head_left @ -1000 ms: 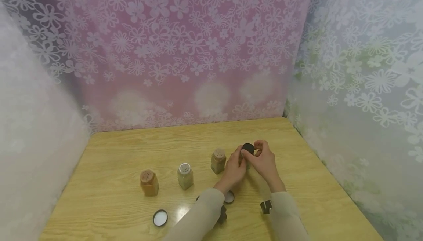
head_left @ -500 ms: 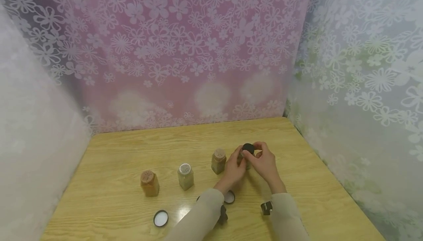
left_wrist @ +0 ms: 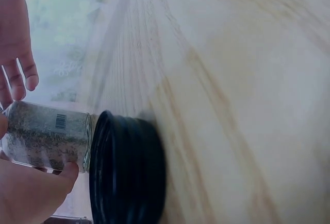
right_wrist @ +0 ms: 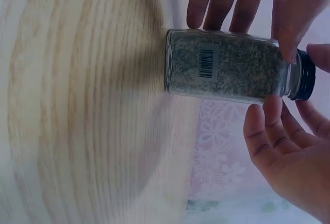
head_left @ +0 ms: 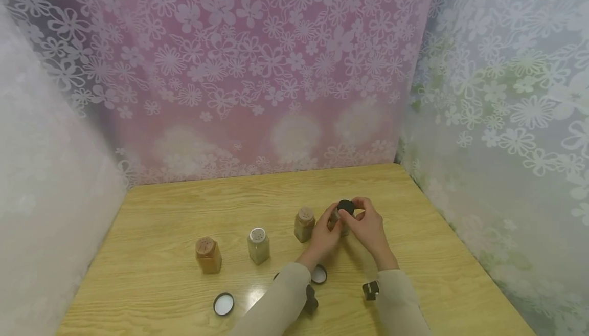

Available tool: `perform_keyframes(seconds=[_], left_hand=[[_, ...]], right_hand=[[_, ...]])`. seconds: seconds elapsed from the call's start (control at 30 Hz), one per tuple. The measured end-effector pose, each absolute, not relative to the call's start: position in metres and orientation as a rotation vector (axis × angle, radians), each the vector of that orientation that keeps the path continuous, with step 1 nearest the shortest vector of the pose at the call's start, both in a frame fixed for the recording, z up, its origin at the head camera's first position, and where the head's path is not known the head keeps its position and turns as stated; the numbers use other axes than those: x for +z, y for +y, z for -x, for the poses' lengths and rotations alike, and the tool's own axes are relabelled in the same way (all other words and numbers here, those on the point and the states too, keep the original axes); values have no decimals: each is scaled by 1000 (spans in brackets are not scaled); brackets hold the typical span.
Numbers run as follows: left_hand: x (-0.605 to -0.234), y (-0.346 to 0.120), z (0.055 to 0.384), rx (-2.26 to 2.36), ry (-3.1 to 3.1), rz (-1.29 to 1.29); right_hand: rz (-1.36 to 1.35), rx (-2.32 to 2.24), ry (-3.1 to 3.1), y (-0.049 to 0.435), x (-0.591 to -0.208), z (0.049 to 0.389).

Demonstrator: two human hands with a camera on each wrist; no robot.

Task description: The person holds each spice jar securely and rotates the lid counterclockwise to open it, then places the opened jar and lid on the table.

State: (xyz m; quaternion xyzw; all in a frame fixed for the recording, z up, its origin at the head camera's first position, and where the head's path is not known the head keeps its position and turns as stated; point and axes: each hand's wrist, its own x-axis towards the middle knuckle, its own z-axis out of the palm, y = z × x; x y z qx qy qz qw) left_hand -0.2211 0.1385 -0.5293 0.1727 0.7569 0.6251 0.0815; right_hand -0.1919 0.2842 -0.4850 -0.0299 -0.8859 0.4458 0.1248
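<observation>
At the right of the table, my left hand (head_left: 325, 236) steadies a glass spice jar (right_wrist: 232, 64) filled with dried green flakes, its fingers and thumb around the sides. The jar stands upright on the wood, a barcode label facing me. On its mouth sits a black lid (head_left: 346, 206), which my right hand (head_left: 368, 228) pinches between thumb and fingers. The right hand's other fingers (left_wrist: 31, 77) hang beside the jar. In the head view my hands hide most of the jar. How tightly the lid is seated cannot be told.
Left of the hands stand three uncapped shakers: a brown one (head_left: 304, 226), a pale green one (head_left: 258, 246) and an orange one (head_left: 209, 256). A black lid (head_left: 223, 304) lies white side up, another lid (head_left: 319, 274) beside my left forearm. Floral curtains (head_left: 257, 70) enclose the table.
Both hands stay at the same jar. The fingers around the lid and jar shift only very slightly, and the other shakers and lids stay in place.
</observation>
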Motion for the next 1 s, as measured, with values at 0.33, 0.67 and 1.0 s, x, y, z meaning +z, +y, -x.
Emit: perform_keyframes(seconds=[0.33,0.67,1.0], left_hand=[[-527,137,223,1876,2272,-533],[-530,136,223,1876,2228,-530],[-529,137,222,1895,2202,-532]], right_hand=[[85,1267,-2626,288,-478,194],[69,1279,-2667,285,-472,191],[56,1223,-2645,284,-474,191]])
